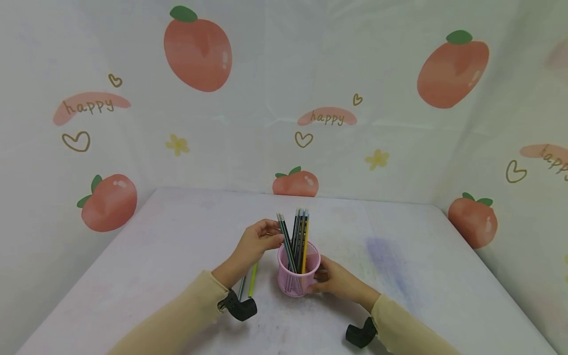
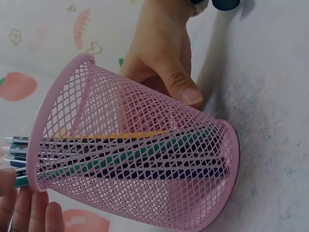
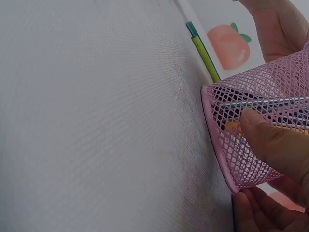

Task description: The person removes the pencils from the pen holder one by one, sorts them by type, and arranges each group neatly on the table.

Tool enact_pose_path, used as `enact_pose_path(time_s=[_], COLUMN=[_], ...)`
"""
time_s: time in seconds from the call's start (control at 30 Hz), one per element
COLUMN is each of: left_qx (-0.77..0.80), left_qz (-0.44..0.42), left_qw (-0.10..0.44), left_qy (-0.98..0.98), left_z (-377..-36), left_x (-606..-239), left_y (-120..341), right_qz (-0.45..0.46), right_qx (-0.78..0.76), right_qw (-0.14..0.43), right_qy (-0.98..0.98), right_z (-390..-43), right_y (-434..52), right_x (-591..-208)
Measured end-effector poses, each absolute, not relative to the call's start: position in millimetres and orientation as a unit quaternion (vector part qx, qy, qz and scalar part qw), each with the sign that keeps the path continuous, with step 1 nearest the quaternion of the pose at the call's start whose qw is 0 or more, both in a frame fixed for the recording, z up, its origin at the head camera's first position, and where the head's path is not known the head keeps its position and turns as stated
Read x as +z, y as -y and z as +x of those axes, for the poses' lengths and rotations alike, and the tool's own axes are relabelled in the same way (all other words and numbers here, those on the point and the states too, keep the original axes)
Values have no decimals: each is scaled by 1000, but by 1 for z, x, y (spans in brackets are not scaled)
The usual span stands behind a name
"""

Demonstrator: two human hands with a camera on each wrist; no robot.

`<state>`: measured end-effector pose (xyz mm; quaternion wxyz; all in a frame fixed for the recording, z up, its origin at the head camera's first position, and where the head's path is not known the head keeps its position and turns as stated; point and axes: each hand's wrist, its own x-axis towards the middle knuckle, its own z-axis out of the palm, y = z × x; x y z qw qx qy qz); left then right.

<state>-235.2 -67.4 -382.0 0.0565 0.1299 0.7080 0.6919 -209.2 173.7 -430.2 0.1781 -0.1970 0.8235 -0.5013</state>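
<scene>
A pink mesh pencil cup [image 1: 296,286] stands upright on the table, holding several dark pencils [image 2: 145,166] and a yellow one [image 1: 305,241]. My right hand [image 1: 339,281] grips the cup low on its right side, thumb pressed on the mesh in the right wrist view. At the rim's left side, my left hand [image 1: 264,236] pinches a dark green pencil [image 1: 286,241] between thumb and fingers. That pencil leans left, and its lower part is inside the cup. The left fingertips [image 2: 38,210] show just beyond the rim in the left wrist view.
On the table left of the cup lie a yellow-green pencil [image 1: 253,281] and a dark green pencil [image 1: 242,287], partly covered by the left wrist and its black wrist camera [image 1: 241,308]. A printed white cloth backdrop [image 1: 253,148] rises behind and beside the white table [image 1: 186,227].
</scene>
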Motion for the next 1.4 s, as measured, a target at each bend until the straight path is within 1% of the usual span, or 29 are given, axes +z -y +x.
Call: enact_pose_path(time_s=[0.27,0.47,0.57,0.83,1.0,1.17,1.27,1.4], left_qx=[690,699,709,738,768,784,783,762], left_qz=[136,134,143,161,152,123,109,100], left_qw=[46,36,31,-4,-27,-49,-46,-21], left_qy=[-709,-701,-690,-655,-622,-606,-611,-639], left_z=[-238,-238,-238,-240,-244,-248,-251,-255], left_x=[-383,-377,-370,-350,-335,-319,-314,-314], left_y=[64,67,70,83,96,113,125,139], right_qz=[-198,-194,-192,-197,-198,-196,-195,-193], right_qx=[-497,-499,-497,-490,-494,-494,-494,-497], right_qw=[175,180,182,178,178,178,179,181], right_qy=[-827,-825,-826,-830,-828,-828,-828,-827], right_z=[-208,-208,-208,-207,-207,-208,-208,-208], right_y=[-175,-174,-173,-174,-173,-173,-173,-173], right_x=[-430,-428,-428,-426,-426,-427,-428,-428])
